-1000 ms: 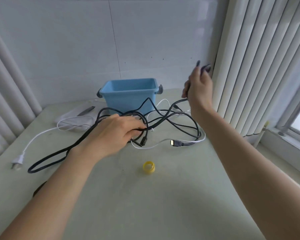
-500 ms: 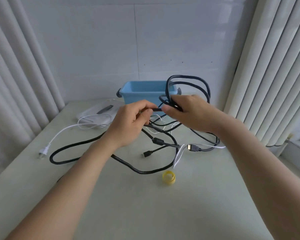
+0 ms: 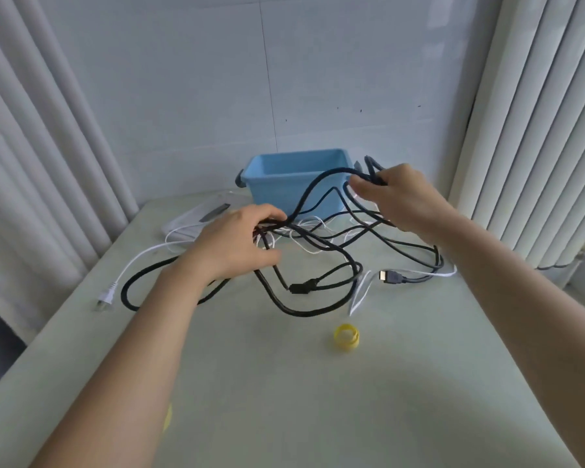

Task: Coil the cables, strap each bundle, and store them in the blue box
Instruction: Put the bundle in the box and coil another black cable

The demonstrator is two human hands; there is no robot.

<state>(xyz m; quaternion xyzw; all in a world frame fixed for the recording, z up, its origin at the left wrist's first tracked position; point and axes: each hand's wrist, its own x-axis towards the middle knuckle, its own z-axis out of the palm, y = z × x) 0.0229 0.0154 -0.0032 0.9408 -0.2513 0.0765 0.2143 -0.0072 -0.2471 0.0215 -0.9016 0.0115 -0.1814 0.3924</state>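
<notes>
A tangle of black cables and a thin white cable lies on the pale green table in front of the blue box. My left hand grips a bunch of black cable strands just above the table, left of the box. My right hand pinches a loop of black cable raised beside the box's right end. A thick black strand arcs between the two hands. A dark cable with a metal plug lies to the right. A yellow strap roll sits in front of the tangle.
A white flat device lies at the back left, and the white cable's plug rests near the left table edge. Ribbed white curtains hang on both sides. A yellow strip peeks out beside my left forearm.
My hands have drawn apart: the left dropped toward the table with its strands, the right moved right beside the box. The tall loop held above the box has come down.
</notes>
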